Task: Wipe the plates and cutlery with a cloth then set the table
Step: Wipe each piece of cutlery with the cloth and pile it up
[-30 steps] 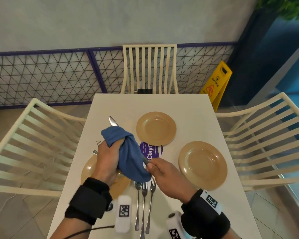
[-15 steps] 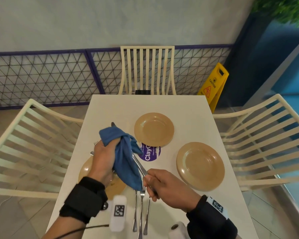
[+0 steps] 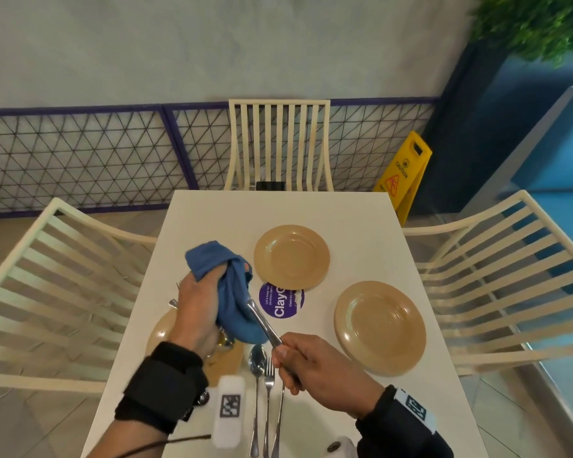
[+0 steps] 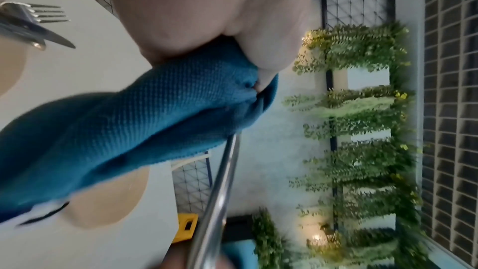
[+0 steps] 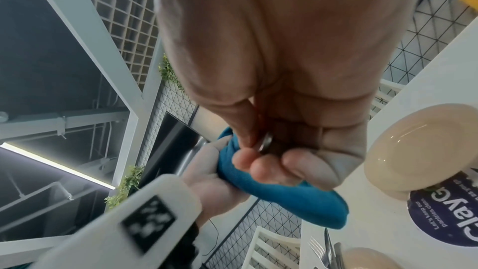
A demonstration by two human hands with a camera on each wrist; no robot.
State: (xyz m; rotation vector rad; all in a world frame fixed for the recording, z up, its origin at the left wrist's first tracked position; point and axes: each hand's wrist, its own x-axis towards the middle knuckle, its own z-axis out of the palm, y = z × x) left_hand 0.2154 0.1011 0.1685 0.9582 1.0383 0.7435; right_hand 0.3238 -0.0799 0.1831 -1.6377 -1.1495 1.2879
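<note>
Three views: one from the head, one on each wrist.

The head camera looks forward and down over the cream rectangular table [image 3: 311,219]; both wrist cameras sit close, rotated, behind their palms, sharing the crumpled blue woven cloth [image 4: 124,130] [image 5: 289,195] [image 3: 232,292].

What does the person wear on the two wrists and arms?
Each wrist carries a wide black strap. On the left one sits a white block with a black square code, and a thin dark cable runs back from it. The right strap has a white tag with a similar code.
</note>
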